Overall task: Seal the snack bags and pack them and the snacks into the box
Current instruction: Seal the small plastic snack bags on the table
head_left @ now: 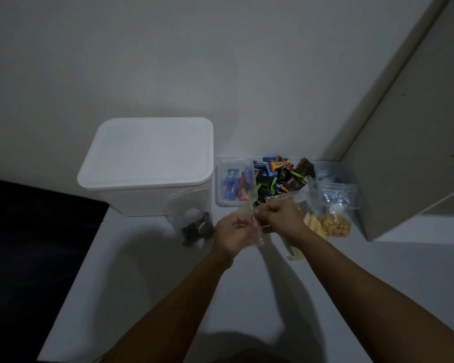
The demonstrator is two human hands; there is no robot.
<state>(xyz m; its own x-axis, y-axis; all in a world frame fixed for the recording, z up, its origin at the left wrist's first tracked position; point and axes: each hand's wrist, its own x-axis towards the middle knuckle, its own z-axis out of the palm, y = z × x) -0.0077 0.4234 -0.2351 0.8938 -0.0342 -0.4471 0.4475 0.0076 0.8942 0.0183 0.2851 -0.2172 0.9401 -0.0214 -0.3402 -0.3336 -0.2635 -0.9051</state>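
White tabletop (168, 284) carries everything. Nearest, left hand (233, 231) and right hand (281, 216) both pinch a clear snack bag (249, 205) held between them. Beyond lie wrapped candies (281, 179) and the lidded white box (147, 163), far left.

Box (144, 166) matt white plastic; snack bags (247, 205) clear glossy film; wrappers (281, 176) shiny; table (142, 271) smooth matt white.
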